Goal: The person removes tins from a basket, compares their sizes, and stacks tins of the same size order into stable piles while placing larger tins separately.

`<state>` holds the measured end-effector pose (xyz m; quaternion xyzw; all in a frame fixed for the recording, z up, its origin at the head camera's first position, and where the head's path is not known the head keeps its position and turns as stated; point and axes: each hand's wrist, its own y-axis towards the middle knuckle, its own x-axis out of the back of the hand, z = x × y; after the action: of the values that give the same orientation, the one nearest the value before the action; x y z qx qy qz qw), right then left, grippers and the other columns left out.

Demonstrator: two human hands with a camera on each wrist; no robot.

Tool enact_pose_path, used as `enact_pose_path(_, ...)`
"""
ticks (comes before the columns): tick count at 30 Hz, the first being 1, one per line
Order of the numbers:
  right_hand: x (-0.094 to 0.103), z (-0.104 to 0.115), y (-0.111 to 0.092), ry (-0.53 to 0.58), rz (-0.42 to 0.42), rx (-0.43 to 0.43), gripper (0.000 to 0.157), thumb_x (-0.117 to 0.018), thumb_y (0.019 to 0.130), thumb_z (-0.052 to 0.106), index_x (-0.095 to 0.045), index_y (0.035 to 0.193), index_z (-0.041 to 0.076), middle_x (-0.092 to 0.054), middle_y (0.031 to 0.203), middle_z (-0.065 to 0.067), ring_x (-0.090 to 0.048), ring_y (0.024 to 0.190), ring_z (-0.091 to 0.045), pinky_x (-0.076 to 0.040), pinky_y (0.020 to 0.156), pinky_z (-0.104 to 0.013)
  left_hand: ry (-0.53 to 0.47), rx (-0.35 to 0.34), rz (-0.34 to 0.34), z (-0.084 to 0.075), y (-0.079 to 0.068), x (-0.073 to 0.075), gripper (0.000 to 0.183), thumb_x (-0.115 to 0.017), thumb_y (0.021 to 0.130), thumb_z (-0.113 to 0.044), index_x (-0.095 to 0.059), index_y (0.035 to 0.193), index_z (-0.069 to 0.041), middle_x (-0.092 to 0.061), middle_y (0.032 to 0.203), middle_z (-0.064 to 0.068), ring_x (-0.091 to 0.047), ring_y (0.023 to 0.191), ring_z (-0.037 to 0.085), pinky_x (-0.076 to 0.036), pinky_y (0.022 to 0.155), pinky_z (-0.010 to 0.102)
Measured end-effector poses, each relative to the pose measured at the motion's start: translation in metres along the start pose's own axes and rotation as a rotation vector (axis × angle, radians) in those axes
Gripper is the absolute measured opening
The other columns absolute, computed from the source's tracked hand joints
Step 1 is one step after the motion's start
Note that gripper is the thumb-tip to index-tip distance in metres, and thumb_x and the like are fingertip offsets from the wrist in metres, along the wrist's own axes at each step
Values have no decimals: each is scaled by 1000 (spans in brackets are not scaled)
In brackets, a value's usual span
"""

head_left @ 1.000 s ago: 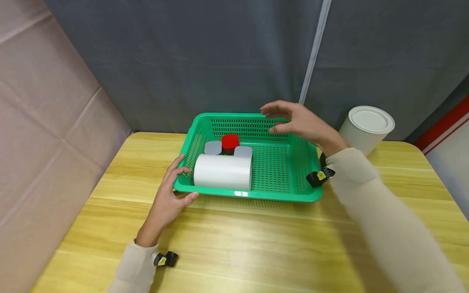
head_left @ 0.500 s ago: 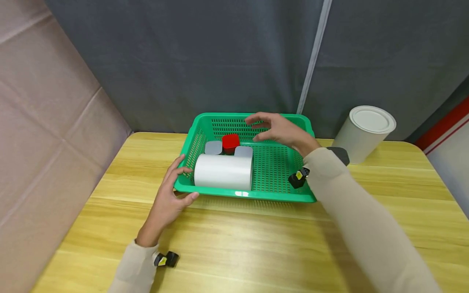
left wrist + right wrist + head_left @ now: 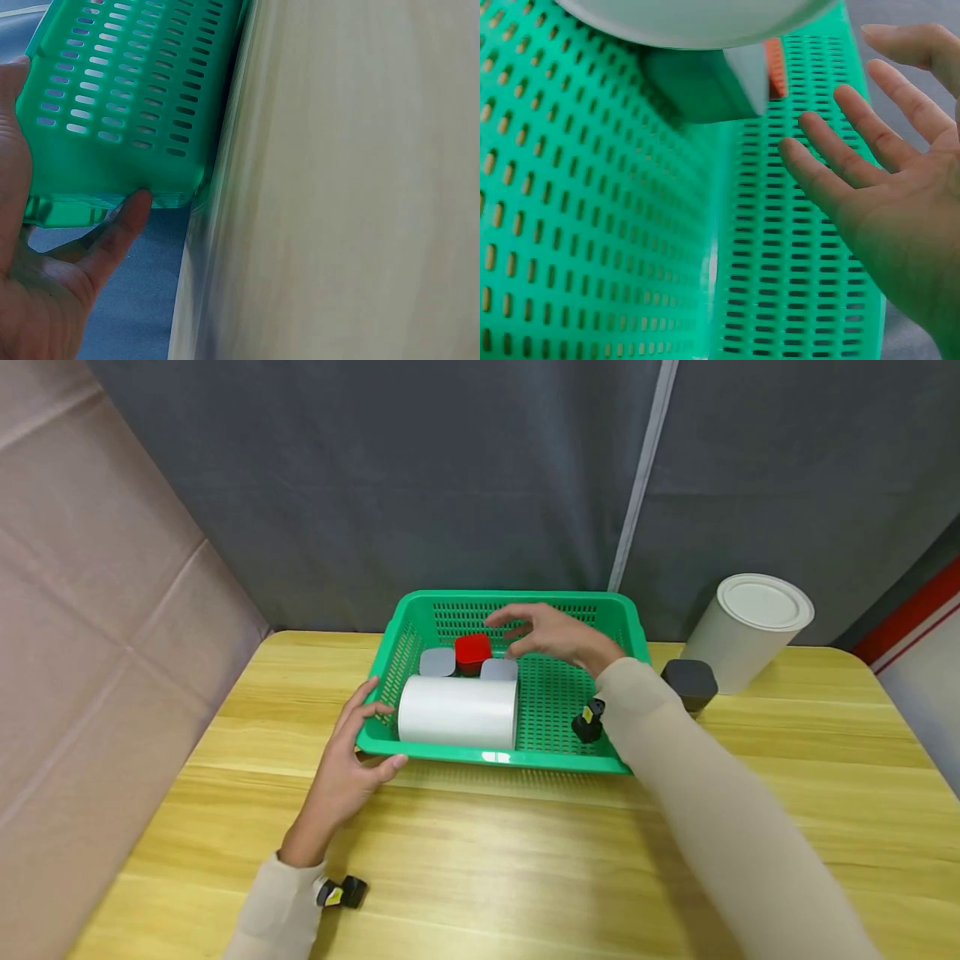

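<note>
A green plastic basket [image 3: 558,763] stands on the table with a white cylindrical can [image 3: 457,712] lying on its side inside. Behind the can sit two small grey boxes, one at the left [image 3: 437,662] and one at the right [image 3: 499,671], with a red box [image 3: 472,652] between them. My left hand [image 3: 343,781] grips the basket's front left corner, its thumb at the front rim and fingers over the left rim. Over the basket hovers my right hand [image 3: 558,635], near the right grey box; its fingers look spread and hold nothing in the right wrist view.
Right of the basket, a white lidded can [image 3: 750,631] stands upright on the wooden table [image 3: 480,860]. A dark rounded box [image 3: 690,683] is next to it. A grey curtain [image 3: 420,485] hangs behind the table, and a beige padded wall [image 3: 97,610] borders the left.
My right hand has moved left and down over the basket, toward the red and grey boxes. The dark box at the right has come into view from behind my arm. My left hand stays put.
</note>
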<state>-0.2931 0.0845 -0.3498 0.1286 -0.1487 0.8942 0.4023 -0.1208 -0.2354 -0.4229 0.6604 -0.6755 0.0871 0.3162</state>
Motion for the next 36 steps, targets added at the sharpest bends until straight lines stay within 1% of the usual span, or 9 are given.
enact_pose_path(2, -2, -2, 3, 0, 8, -27, 57, -64, 96, -3, -50, 151, 5, -41, 163, -14, -43, 148, -41, -44, 116, -54, -3, -1, 2, 0, 0, 0, 58, -86, 84, -5, -58, 134, -10, -23, 174, -8, -19, 161, 32, -40, 106, 15)
enact_pose_path(6, -5, -6, 5, -10, 17, -70, 56, -64, 95, -3, -52, 150, 6, -41, 163, -15, -43, 148, -42, -43, 117, -55, 5, 2, 4, -1, 0, -1, 58, -87, 83, -6, -58, 134, -12, -23, 173, -10, -19, 162, 31, -42, 111, 27)
enact_pose_path(10, -7, -9, 5, -30, 46, -79, 56, -64, 94, -3, -56, 148, 8, -44, 162, -12, -42, 147, -41, -44, 116, -54, 2, -1, 3, -1, 0, -1, 59, -87, 83, -5, -58, 134, -12, -23, 173, -10, -19, 161, 31, -42, 110, 23)
enact_pose_path(12, -9, -10, 5, -50, 71, -72, 56, -63, 93, -3, -57, 147, 7, -46, 160, -12, -43, 146, -40, -46, 114, -53, -7, -4, 3, -1, 0, -1, 59, -87, 83, -4, -58, 134, -11, -23, 173, -9, -19, 162, 31, -43, 114, 31)
enact_pose_path(16, -10, -12, 6, -90, 116, -67, 57, -58, 91, -6, -58, 146, 6, -48, 158, -12, -45, 143, -38, -48, 110, -50, -22, -14, -1, -1, -1, -1, 58, -86, 82, -3, -59, 133, -10, -24, 173, -8, -17, 162, 32, -34, 117, 63)
enact_pose_path(17, -11, -13, 7, -102, 124, -69, 57, -57, 90, -7, -58, 146, 6, -48, 158, -13, -47, 142, -38, -49, 109, -49, -27, -16, -2, -1, -1, -1, 58, -86, 82, -3, -59, 132, -9, -24, 173, -7, -17, 162, 32, -32, 117, 65)
enact_pose_path(22, -11, -15, 8, -140, 133, -101, 62, -52, 87, -13, -63, 144, 9, -47, 157, -14, -50, 137, -36, -50, 101, -44, -35, -18, -1, -2, -1, -1, 58, -86, 81, -2, -58, 132, -9, -25, 173, -7, -17, 162, 33, -31, 117, 66)
enact_pose_path(26, -10, -16, 9, -165, 141, -116, 65, -52, 87, -14, -63, 145, 12, -45, 161, -12, -44, 141, -31, -50, 99, -41, -35, -17, -1, -2, -1, -1, 59, -86, 81, -1, -58, 132, -9, -25, 173, -7, -17, 162, 33, -29, 118, 67)
enact_pose_path(36, -10, -19, 11, -195, 190, -153, 73, -53, 86, -15, -60, 150, 20, -33, 171, -8, -27, 156, -29, -40, 119, -49, -30, -16, -2, -2, -1, -2, 59, -86, 81, -1, -58, 133, -8, -24, 173, -7, -17, 162, 33, -31, 118, 66)
